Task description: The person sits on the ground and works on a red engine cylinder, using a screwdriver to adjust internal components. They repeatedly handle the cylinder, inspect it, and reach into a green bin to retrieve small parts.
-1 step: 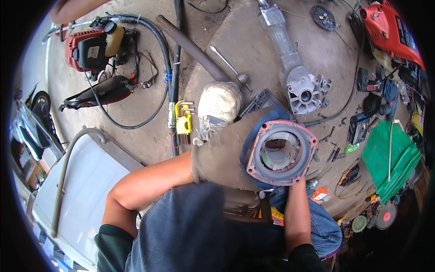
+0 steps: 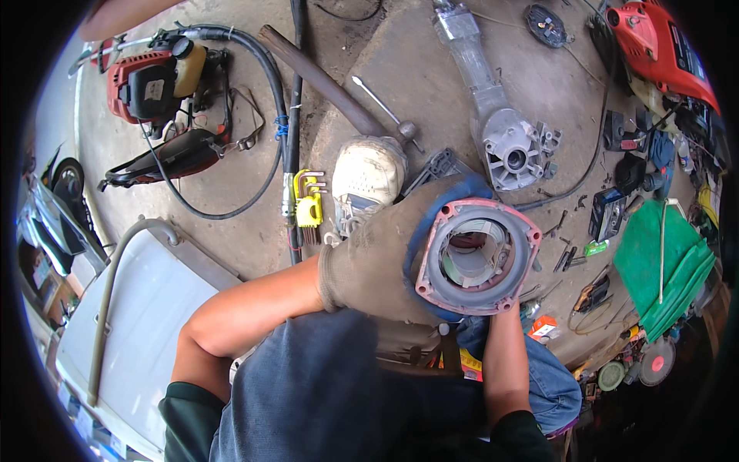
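Note:
My left hand (image 2: 373,262), in a grey-brown glove with blue edging, grips a round machine housing (image 2: 516,273) with a worn pink-red square flange, facing up and showing a metal ring inside. My right forearm (image 2: 504,362) runs up under the housing, which hides that hand and its fingers. A worn white shoe (image 2: 366,173) is just above my glove. Further forward lie a grey metal gear casing (image 2: 500,131) on a long shaft, a wooden-handled tool (image 2: 315,73), a thin metal rod with a round knob (image 2: 381,100) and a yellow hex key holder (image 2: 308,208).
A red engine (image 2: 127,85) with hoses lies at upper left. A white panel (image 2: 131,308) is at lower left, a parked motorbike (image 2: 50,215) beyond. A red machine (image 2: 658,46), scattered small parts and a green sheet (image 2: 654,262) are at right. Another person's arm (image 2: 115,11) shows at top left.
The whole view has shifted very slightly. The housing in my hands has turned a touch, its grip unchanged.

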The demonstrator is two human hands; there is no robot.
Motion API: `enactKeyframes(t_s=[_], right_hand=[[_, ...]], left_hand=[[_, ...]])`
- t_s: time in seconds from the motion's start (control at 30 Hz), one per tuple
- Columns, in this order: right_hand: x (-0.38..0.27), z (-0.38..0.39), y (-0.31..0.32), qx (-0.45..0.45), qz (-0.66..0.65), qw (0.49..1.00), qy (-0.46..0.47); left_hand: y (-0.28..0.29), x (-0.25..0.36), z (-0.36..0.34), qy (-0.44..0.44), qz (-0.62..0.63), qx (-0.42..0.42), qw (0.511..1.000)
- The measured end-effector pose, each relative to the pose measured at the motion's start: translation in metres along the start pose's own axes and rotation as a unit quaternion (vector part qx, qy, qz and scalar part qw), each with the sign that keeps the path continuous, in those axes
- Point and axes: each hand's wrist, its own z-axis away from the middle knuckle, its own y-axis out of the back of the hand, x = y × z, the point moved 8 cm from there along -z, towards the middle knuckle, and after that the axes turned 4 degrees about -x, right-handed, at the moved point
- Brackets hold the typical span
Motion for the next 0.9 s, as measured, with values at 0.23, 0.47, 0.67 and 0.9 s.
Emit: enactKeyframes(t_s=[0.23, 0.47, 0.67, 0.9], right_hand=[[-0.011, 0.011, 0.004, -0.004, 0.014, 1.0, 0.0], [-0.017, 0.013, 0.003, -0.01, 0.016, 1.0, 0.003], [-0.02, 0.016, 0.004, -0.011, 0.021, 1.0, 0.001], [-0.022, 0.017, 0.005, -0.012, 0.022, 1.0, -0.001]], left_hand=[[0.001, 0.007, -0.005, -0.012, 0.035, 0.007, 0.999], [0.004, 0.005, -0.005, 0.012, 0.079, 0.0, 0.997], [-0.005, -0.002, -0.007, 0.039, 0.061, -0.061, 0.996], [-0.004, 0.004, -0.003, 0.011, 0.05, -0.02, 0.998]])
